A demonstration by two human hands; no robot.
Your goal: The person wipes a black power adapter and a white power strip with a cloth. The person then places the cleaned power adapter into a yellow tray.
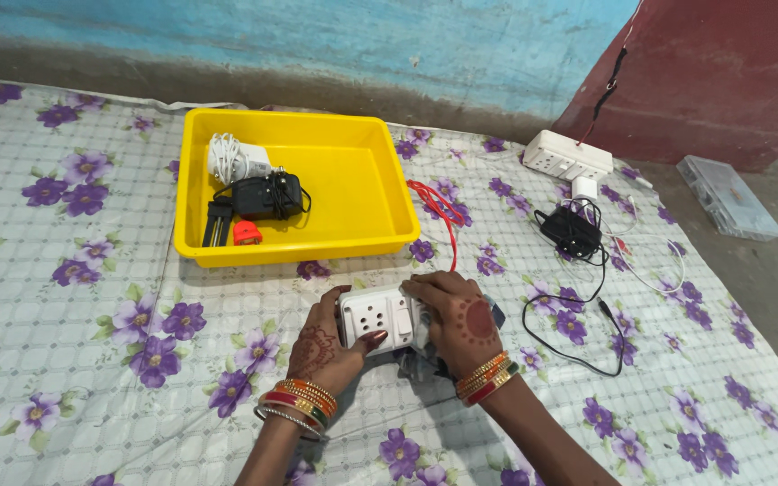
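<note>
A white socket box (pixel 378 318) lies between both hands on the flowered sheet (pixel 92 342), low in the centre of the view and just in front of the yellow tray (pixel 366 184). The left hand (pixel 321 346) clasps the box's left end, thumb laid across the lower front edge and fingers curled behind. The right hand (pixel 461 319) covers the right end from above, fingers bent over the top edge, closed on the box. A bit of grey cloth (pixel 411 364) shows beneath the box, between the wrists. A red cord (pixel 443 216) runs from the box region up past the tray's right corner. Inside the tray, at its left side, sit a white charger with coiled lead (pixel 231 157), a black adapter (pixel 267 193) and a small red piece (pixel 247 234). To the right, well apart from the hands, lie a second black adapter (pixel 571 229) with trailing black cable, a white extension board (pixel 567 155) near the wall, and a clear plastic box (pixel 728 196) on the floor.
</note>
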